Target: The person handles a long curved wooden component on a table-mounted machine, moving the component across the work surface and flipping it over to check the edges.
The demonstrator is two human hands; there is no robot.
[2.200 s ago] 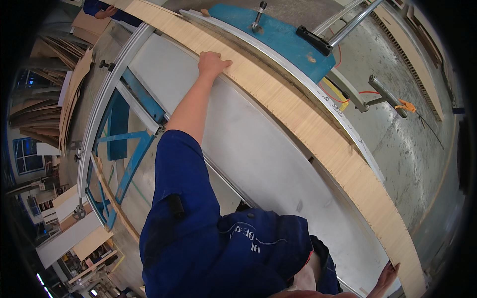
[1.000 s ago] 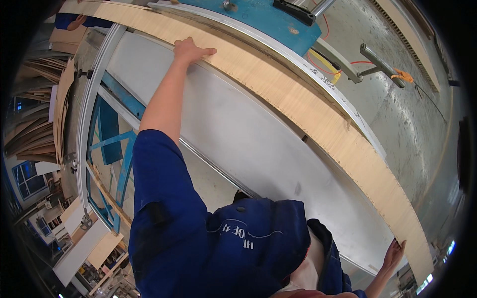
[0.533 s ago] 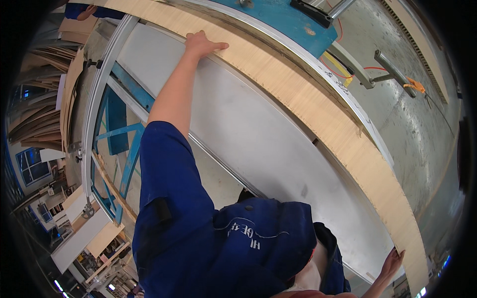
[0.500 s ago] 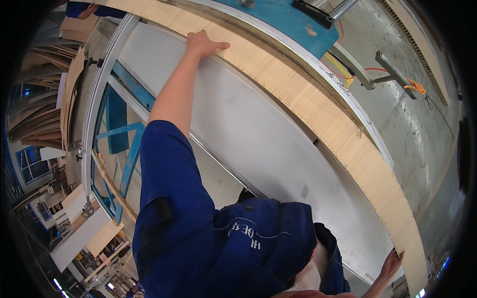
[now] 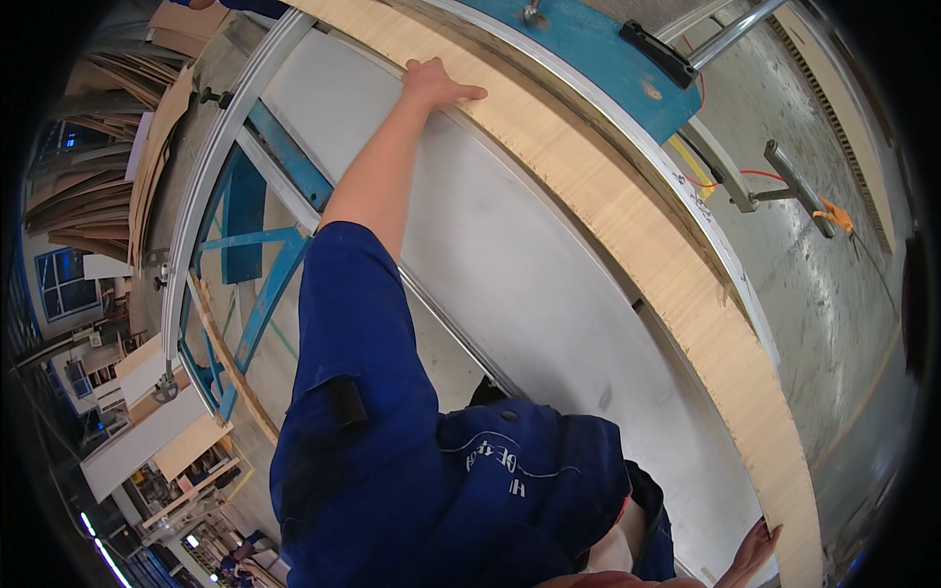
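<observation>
A long, pale wooden board (image 5: 627, 225) lies along the far side of a grey metal table (image 5: 510, 284). My left hand (image 5: 438, 83) rests flat with spread fingers on the board's near edge, arm stretched far out in a blue short sleeve. At the lower right, my right hand (image 5: 751, 553) touches the same board's near edge close to its end, fingers extended. Neither hand wraps around the board.
Behind the board runs a blue machine part (image 5: 598, 54) with a black handle and a metal rail (image 5: 730, 29). A blue steel frame (image 5: 245, 255) stands left of the table. Stacked thin wood sheets (image 5: 147, 147) sit at far left. Grey concrete floor (image 5: 843, 294) lies at right.
The view has shifted slightly; my left hand stays on the board's edge and my right hand stays at its lower end. The board appears to have slid little, if at all.
</observation>
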